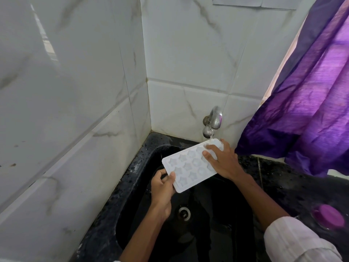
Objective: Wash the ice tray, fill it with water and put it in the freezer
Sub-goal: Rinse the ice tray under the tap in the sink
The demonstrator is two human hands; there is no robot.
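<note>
A white ice tray [188, 165] with star-shaped and round cells is held tilted over the black sink [143, 157]. Its far end sits right under the metal tap [212, 121], where water runs onto it. My left hand [163, 188] grips the tray's near corner, thumb on top and fingers curled under. My right hand [221, 160] lies across the tray's far end, its fingers spread over the cells by the tap and its thumb over the far edge.
The sink's drain [184, 212] lies below the tray. White marble tiles form the corner walls at left and behind. A purple curtain [311, 91] hangs at right over the dark counter, where a purple lid [329, 216] rests.
</note>
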